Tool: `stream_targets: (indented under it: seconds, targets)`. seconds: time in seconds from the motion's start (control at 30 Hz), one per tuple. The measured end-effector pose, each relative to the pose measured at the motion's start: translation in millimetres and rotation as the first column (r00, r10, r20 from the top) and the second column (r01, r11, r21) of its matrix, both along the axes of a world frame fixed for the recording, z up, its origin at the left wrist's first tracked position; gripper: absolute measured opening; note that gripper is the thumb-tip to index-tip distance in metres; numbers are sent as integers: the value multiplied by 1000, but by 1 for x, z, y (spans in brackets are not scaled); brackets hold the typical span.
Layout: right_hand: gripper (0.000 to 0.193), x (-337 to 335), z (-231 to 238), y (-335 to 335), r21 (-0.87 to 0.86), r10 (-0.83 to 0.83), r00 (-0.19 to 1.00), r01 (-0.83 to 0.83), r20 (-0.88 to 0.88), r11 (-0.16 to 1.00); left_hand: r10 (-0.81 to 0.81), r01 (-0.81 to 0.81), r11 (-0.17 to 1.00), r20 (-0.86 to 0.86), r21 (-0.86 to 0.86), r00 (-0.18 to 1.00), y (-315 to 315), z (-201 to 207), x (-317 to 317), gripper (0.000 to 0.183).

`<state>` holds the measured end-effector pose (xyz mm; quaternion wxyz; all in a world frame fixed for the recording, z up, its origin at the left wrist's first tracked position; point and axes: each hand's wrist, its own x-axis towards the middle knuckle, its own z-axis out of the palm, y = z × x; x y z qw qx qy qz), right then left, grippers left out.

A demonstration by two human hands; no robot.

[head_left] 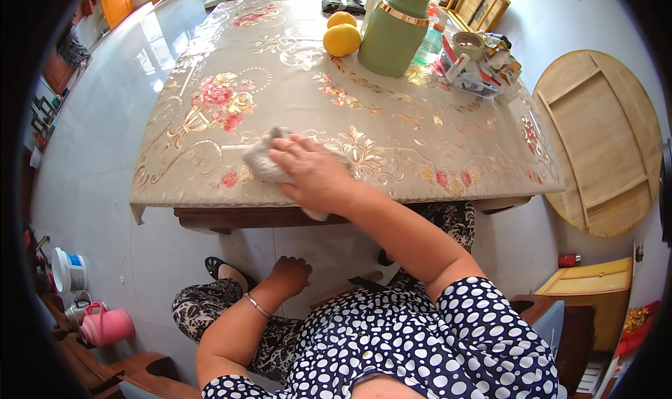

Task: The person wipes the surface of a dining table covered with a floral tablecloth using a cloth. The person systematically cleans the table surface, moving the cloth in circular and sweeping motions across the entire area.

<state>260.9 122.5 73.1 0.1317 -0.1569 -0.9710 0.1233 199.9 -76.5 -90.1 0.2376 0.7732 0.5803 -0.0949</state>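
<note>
Head view: the right hand holds a bunched pale cloth under its palm, on the patterned cover near the front edge of the bench. The left hand hangs near the lap, fingers loosely curled, seemingly holding nothing. If the cover is loose, a hard push could wrinkle it and perhaps set the yellow fruit rolling or unsettle the green flask.
</note>
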Motion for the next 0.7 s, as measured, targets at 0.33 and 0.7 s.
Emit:
stream_targets:
  seconds: [0.33, 0.7]
  targets:
    - [55, -125, -2, -54, -55, 236, 971, -234, 32, 971, 45, -45, 999, -38, 18, 998, 12, 3, -6, 32]
    - [55, 27, 0, 20, -51, 51, 996, -55, -73, 997, 31, -33, 998, -45, -62, 999, 16, -4, -7, 33]
